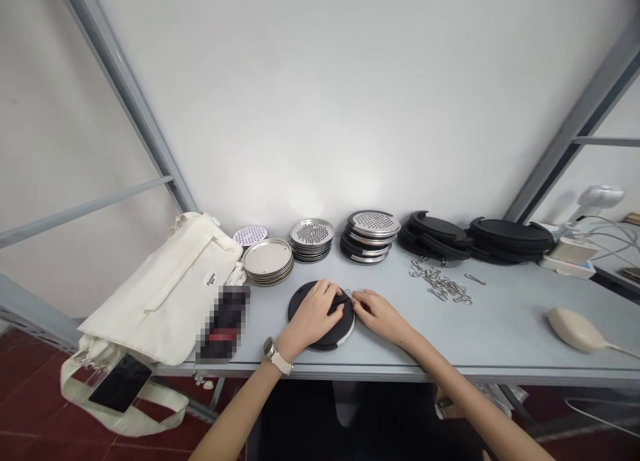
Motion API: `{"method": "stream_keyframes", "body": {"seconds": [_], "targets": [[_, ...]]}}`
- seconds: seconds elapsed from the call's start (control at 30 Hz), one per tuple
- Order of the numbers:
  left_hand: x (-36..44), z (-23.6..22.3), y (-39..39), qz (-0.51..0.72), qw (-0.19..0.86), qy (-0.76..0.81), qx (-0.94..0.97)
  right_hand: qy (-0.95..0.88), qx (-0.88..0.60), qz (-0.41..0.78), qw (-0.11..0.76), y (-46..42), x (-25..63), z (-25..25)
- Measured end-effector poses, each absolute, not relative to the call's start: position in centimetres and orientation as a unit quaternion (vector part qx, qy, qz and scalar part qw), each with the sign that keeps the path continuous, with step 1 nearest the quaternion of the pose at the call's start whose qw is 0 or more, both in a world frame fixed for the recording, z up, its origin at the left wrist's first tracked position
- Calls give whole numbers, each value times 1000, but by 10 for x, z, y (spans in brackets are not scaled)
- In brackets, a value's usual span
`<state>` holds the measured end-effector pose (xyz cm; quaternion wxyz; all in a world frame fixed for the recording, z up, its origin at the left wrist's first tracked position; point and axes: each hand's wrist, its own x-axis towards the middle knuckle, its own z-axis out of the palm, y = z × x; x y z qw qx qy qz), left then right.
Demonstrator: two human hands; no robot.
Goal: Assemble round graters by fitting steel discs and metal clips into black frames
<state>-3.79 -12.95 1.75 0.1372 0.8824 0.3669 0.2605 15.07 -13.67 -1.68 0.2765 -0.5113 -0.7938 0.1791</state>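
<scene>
A round black disc with a metal rim (306, 302) lies on the grey table (500, 341) in front of me. My left hand (314, 312) lies over the disc, fingers curled on its top and pressing it down. My right hand (376, 310) sits at the disc's right edge, its fingertips pinched on a small metal ring clip (347, 293) at the rim. A watch is on my left wrist.
Along the wall stand stacks of metal plates (269, 261), perforated metal discs (311, 239), black-and-metal discs (371, 234) and black covers (510, 238). Loose metal clips (443, 284) lie right of centre. A white bag (165, 291) and phone (120, 382) sit left; a beige device (573, 329) right.
</scene>
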Motion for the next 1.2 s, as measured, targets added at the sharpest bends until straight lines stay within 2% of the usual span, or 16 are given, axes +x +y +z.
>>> {"method": "stream_keyframes", "body": {"seconds": [0.3,0.5,0.7,1.2], "targets": [[-44,10,-135,273,223,343,870,-804,-497,162,284,-150,148,-19],[-47,12,-136,252,210,317,890,-803,-497,164,287,-158,147,-18],[-42,16,-135,225,111,299,921,-807,-488,162,289,-160,148,-20],[-51,17,-139,223,160,283,919,-829,-456,153,283,-166,146,-20]]}}
